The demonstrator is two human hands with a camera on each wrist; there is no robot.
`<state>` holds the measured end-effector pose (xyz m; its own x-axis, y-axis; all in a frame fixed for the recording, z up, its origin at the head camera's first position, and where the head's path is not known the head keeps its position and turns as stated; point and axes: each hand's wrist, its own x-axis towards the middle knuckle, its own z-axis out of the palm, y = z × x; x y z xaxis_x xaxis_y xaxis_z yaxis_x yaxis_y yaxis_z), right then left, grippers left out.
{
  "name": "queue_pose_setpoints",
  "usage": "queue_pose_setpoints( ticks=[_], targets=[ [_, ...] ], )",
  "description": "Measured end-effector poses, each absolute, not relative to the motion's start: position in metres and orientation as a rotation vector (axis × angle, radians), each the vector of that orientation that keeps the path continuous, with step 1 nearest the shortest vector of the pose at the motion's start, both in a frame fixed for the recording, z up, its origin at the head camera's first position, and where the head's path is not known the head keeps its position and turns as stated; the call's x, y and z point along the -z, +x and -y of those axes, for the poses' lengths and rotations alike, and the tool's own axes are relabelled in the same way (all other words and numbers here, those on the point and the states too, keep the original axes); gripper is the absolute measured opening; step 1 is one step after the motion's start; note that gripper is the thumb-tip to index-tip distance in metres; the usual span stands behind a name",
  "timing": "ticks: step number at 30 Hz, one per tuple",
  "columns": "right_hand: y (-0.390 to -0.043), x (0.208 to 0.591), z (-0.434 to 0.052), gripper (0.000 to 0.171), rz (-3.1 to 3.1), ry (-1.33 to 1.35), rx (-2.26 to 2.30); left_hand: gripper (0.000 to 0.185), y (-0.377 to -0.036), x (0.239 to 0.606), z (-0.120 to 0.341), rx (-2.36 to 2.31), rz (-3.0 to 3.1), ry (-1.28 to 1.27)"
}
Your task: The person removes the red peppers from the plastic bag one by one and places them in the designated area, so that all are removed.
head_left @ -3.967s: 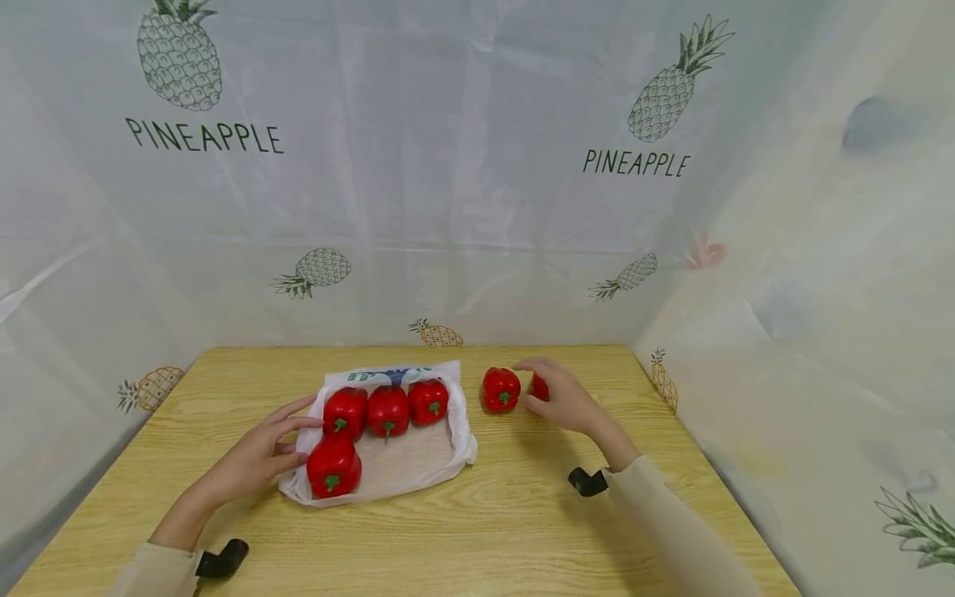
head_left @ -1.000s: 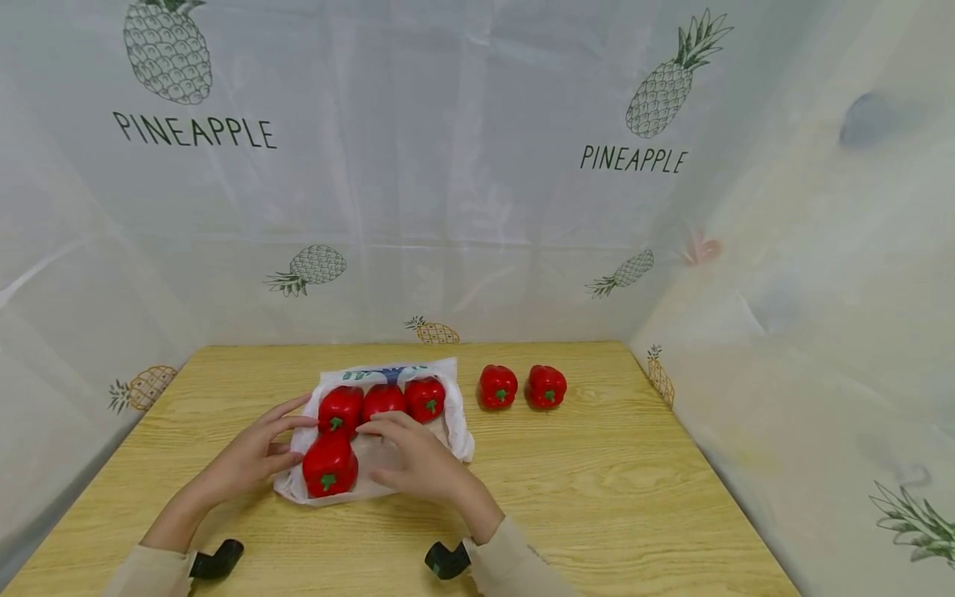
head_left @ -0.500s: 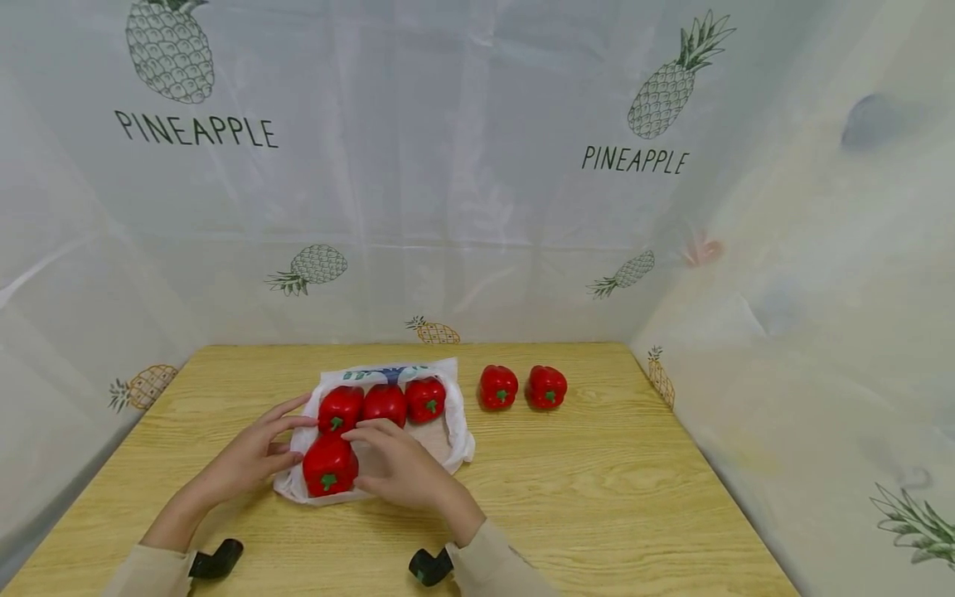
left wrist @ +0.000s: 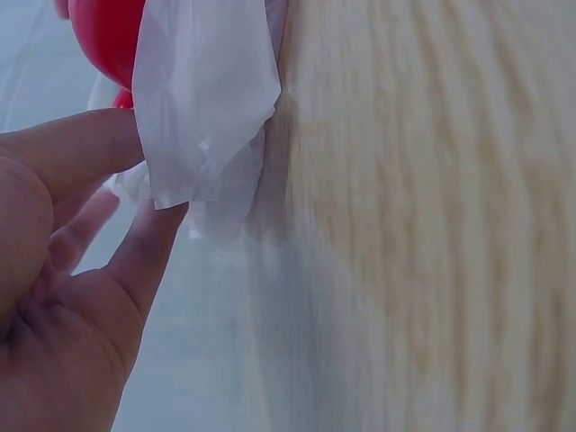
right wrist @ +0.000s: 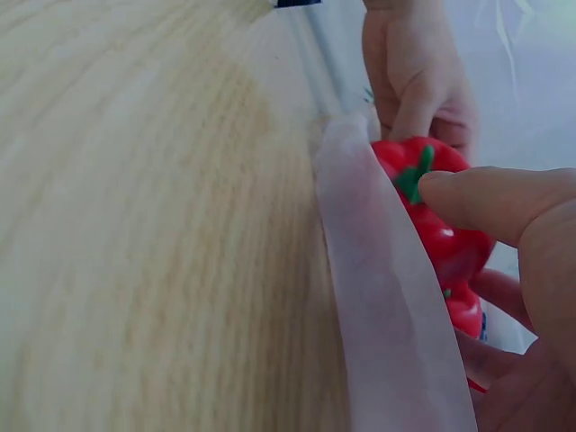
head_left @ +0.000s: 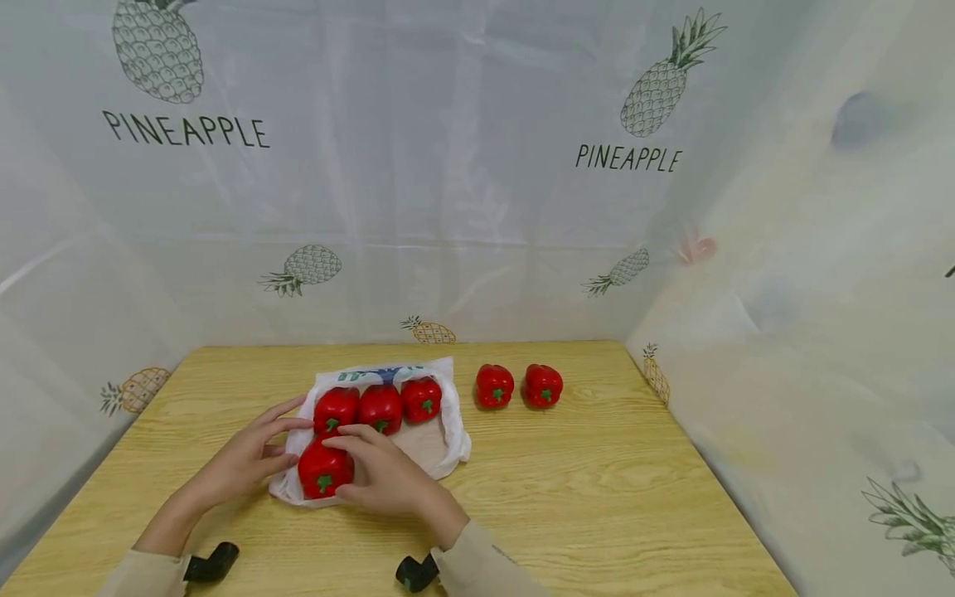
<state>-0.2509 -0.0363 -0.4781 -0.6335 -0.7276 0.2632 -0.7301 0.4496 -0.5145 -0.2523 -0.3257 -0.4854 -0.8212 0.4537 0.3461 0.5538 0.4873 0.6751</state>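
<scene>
Toward the near left part of the tabletop (head_left: 597, 497) I have both hands at a white plastic bag (head_left: 448, 444) lying open and flat. My right hand (head_left: 380, 481) curls over the nearest red pepper (head_left: 321, 471), thumb and fingers closed round its right side; the right wrist view shows my thumb pressed just by its green stem, with the bag's edge standing up in front. My left hand (head_left: 249, 456) sits at the bag's left rim, and the left wrist view shows finger and thumb pinching a fold of the white plastic there.

Behind the held pepper, three more red peppers lie in a row along the bag's far edge: one on the left (head_left: 336, 409), one in the middle (head_left: 380, 407) and one on the right (head_left: 421, 398), each touching its neighbour. The held pepper sits just in front of the left one.

Outside the bag, towards the far right of the tabletop, two red peppers (head_left: 495, 385) (head_left: 543, 385) stand side by side, well apart from my hands. Pineapple-printed sheeting (head_left: 448, 166) hangs behind and beside the table.
</scene>
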Motion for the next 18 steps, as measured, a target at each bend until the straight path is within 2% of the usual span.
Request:
queue_pose_setpoints(
  ticks=[18],
  targets=[
    [-0.247, 0.4837, 0.0455, 0.062, 2.686, 1.294, -0.932, 0.052, -0.2526, 0.485, 0.3265, 1.264, 2.618, -0.875]
  ],
)
